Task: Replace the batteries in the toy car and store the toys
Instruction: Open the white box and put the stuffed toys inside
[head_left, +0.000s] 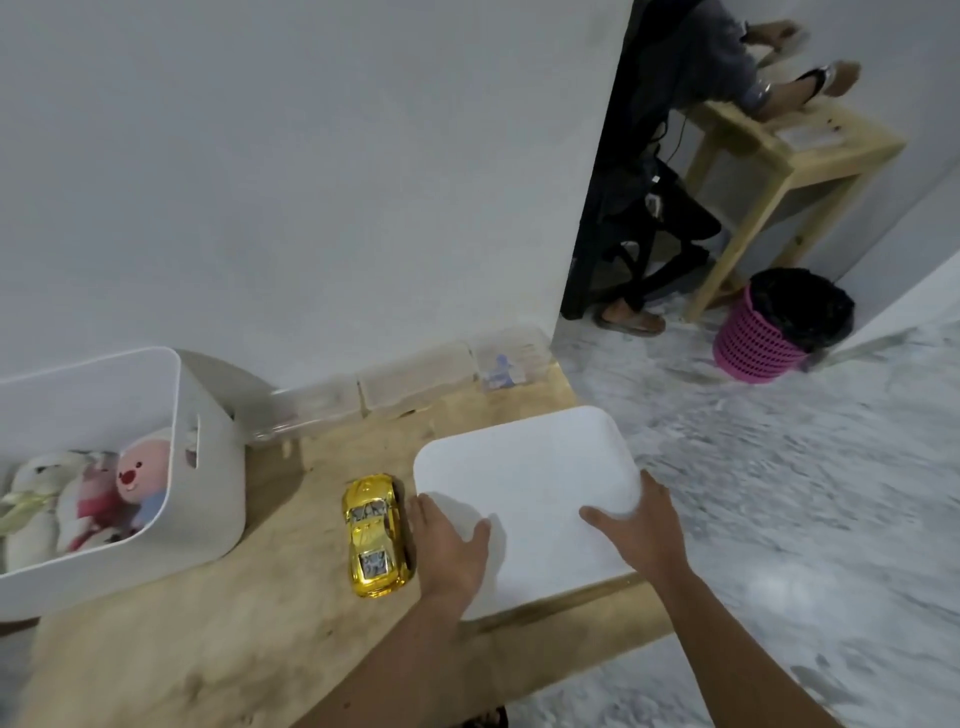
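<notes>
The white lid (524, 499), judged light and stiff, is pressed by flat left hand (451, 545) and right hand (644, 525); the glossy toy car (375, 535) is best gripped by its sides.

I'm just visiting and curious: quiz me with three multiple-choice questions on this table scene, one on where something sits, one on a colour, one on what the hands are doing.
1. Where is the toy car?
A. inside the bin
B. on the table between the bin and the lid
C. on the floor

2. What colour is the toy car?
A. gold
B. red
C. blue

3. What are the hands doing?
A. both rest on the white lid
B. both hold the car
C. both hang idle

Answers: 1 B, it sits between the white bin and the lid. 2 A, shiny gold body. 3 A, left hand and right hand lie on the lid.
</notes>
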